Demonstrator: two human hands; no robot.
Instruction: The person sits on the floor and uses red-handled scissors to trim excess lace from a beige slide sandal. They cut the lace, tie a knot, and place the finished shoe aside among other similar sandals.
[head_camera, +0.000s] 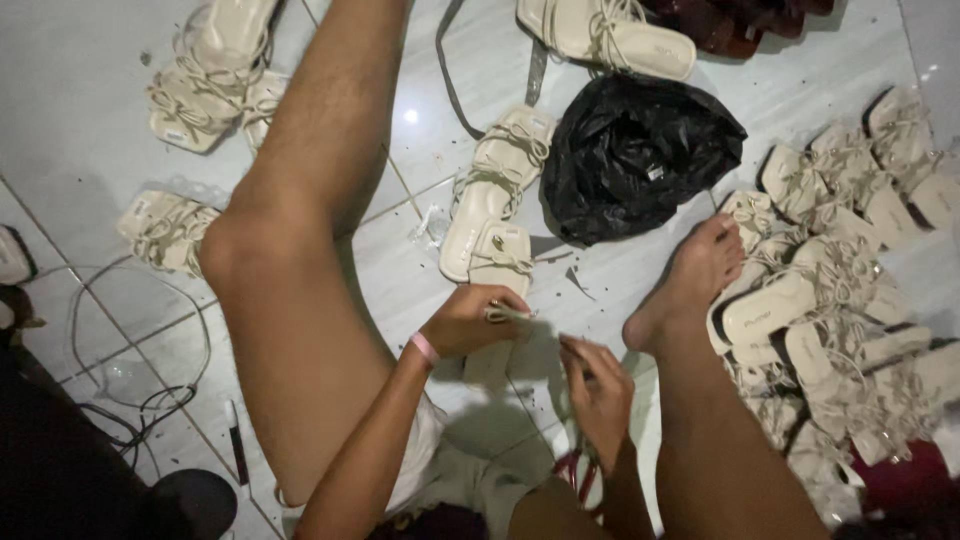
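I sit on a tiled floor with both bare legs spread. My left hand (468, 322), with a pink band at the wrist, grips a cream strappy sandal (490, 366) by its strap, just above the floor between my legs. My right hand (598, 388) is close beside it, fingers pinched together on what looks like a thin strap end; what it pinches is too small to tell for sure. A pair of like sandals (495, 190) lies just beyond my left hand.
A crumpled black plastic bag (640, 150) lies ahead. A pile of several cream sandals (830, 290) sits by my right foot (690, 275). More sandals lie at top left (205, 80), left (160, 232) and top (610, 35). A cable (140, 400) loops at left.
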